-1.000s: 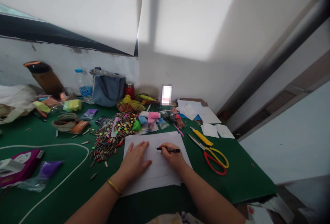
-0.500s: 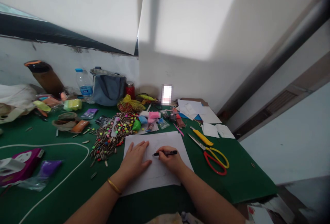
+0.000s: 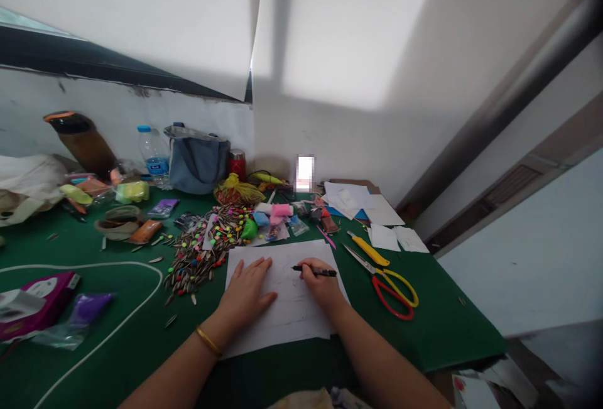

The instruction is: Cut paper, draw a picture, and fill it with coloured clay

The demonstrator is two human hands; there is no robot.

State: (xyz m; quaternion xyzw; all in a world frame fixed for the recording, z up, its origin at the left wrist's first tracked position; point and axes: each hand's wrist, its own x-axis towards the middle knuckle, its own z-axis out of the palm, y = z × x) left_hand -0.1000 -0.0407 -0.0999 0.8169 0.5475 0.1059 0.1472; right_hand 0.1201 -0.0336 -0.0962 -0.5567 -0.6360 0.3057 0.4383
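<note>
Step in hand looks like drawing or writing on a white sheet [image 3: 287,321], prob. partway thru: faint lines show across its middle & lower part, tho too pale to make out what they form. Sheet lies flat on the green surface [image 3: 456,315], toward the near edge & well in from the R edge.

L hand [image 3: 247,289] is flat, palm down, fingers & thumb spread over the sheet's L side, apparently pinning it. R hand [image 3: 321,286] pinches a black pen [image 3: 325,273] btwn thumb & fingers, tip over the sheet right of centre, pointing L; can't tell if the nib's touching or just above. R forearm crosses the sheet's R side.

Next move, I'd judge, calls for a light, steady stroke w/ the nib lined up on the existing marks, L hand pressing enough that the sheet doesn't skid. R hand needs to avoid smearing any fresh ink.

Scissors [image 3: 375,278] & yellow cutter [image 3: 370,250] lie btwn sheet & R edge, neither touched. Pile of striped seeds w/ coloured beads [image 3: 200,264] sits just left of the sheet, close enough that strays could get underneath if it shifted.
</note>
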